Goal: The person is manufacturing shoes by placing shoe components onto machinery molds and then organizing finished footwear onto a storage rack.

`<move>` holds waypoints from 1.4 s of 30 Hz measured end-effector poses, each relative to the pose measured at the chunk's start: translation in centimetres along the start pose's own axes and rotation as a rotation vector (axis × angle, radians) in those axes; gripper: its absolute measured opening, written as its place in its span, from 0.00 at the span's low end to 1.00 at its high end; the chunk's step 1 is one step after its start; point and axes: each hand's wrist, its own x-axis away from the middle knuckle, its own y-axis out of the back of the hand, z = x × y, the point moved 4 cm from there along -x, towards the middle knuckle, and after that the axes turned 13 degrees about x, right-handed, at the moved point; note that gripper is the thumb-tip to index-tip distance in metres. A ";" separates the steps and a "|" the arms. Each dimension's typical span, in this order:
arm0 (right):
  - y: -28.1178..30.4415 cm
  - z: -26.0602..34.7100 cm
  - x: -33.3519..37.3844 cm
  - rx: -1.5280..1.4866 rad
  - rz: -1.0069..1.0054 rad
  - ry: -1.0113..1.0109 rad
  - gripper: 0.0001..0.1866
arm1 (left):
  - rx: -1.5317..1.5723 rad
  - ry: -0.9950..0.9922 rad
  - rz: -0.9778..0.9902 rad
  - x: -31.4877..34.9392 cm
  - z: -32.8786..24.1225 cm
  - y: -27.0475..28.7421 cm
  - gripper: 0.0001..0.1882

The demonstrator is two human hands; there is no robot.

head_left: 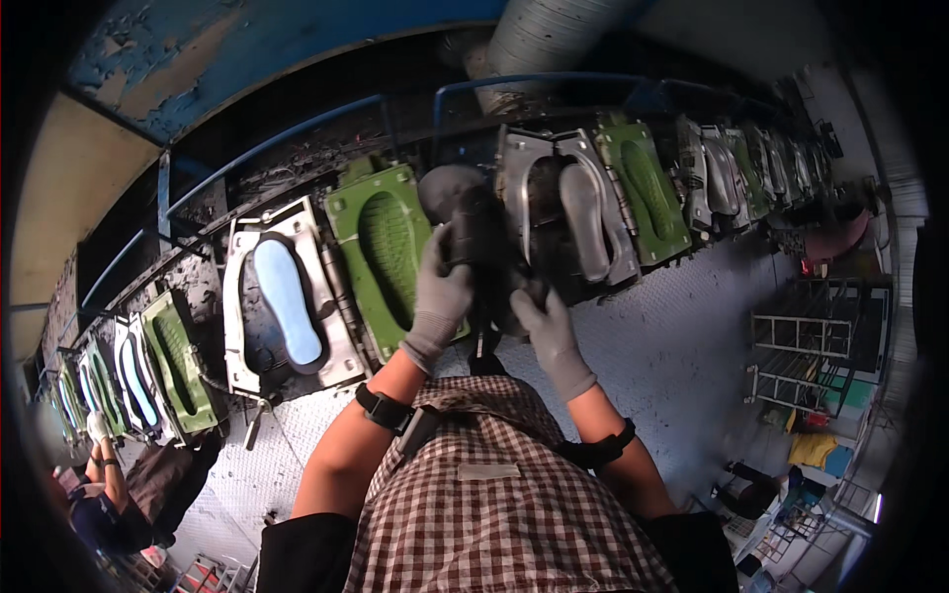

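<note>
My left hand [441, 296], in a grey glove, is closed on the left side of a dark shoe upper [482, 232]. My right hand [550, 334], gloved alike, pinches its lower right end. The upper is held in front of the row of moulds, and its exact outline is lost in shadow. To its left lies an opened green sole mould half [386, 242] with a patterned hollow. On its right stands an open metal mould [590, 222] with a shiny grey foot-shaped plate.
Farther left, another metal mould holds a light blue foot-shaped piece [287, 301]. More green and silver moulds line the curved bench both ways. A co-worker's gloved hand [97, 427] is at the far left moulds. Metal racks [806, 341] stand at right; a blue rail [287, 148] runs behind.
</note>
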 end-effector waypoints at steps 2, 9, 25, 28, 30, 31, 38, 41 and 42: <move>4.9 -1.6 -2.0 -0.184 -0.178 0.056 0.06 | -0.012 -0.037 0.186 -0.3 1.5 -5.9 0.35; 20.8 -2.3 -8.9 -0.161 -0.439 0.152 0.22 | 0.052 0.381 0.017 -8.9 15.7 -17.6 0.34; 15.9 5.7 -16.1 1.267 0.366 0.793 0.16 | -0.197 0.186 0.232 -3.9 19.7 -16.3 0.25; 15.9 1.1 -16.6 1.149 0.369 0.933 0.14 | -0.332 0.345 0.356 -0.4 20.4 -17.5 0.29; 16.9 -1.3 -13.8 1.125 0.368 0.951 0.11 | -0.012 0.552 -0.005 0.6 19.9 -17.6 0.32; 17.6 -2.0 -12.2 1.176 0.375 0.914 0.12 | -0.009 0.548 -0.017 1.2 19.7 -17.2 0.32; 19.5 0.2 -15.4 0.795 0.398 0.723 0.18 | 0.197 0.406 -0.024 1.7 19.7 -14.0 0.33; 19.7 0.5 -17.7 0.702 0.140 0.638 0.22 | 0.269 0.205 -0.308 -3.0 17.3 -16.9 0.28; 19.2 -0.5 -18.4 0.838 0.170 0.521 0.23 | 0.270 0.211 -0.303 -4.4 15.9 -17.8 0.28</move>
